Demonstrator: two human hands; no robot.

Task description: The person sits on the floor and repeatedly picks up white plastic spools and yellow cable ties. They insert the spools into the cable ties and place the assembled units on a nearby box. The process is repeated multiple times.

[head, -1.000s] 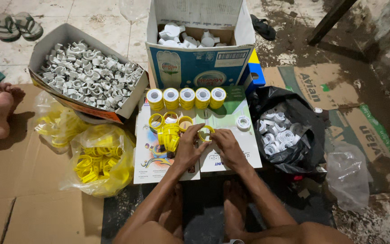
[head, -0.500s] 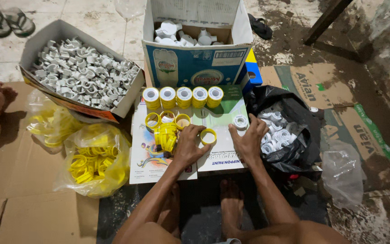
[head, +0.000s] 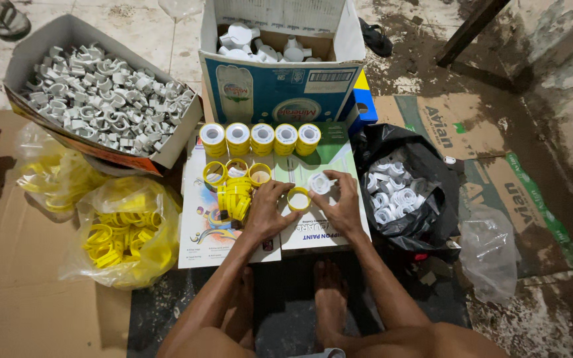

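My left hand holds a yellow plastic ring flat on a printed sheet. My right hand grips a small white round cap just above and to the right of that ring. A loose pile of yellow rings lies left of my left hand. Behind the pile stand three open yellow rings. Further back is a row of several yellow rings fitted with white caps.
A black bag of white caps sits to the right. Clear bags of yellow rings lie at left. A cardboard box of grey-white clips is back left, a printed carton of white parts behind. My feet rest below.
My right hand reached to the black bag, then came back to the centre with a white cap. My left hand stayed on the yellow ring.
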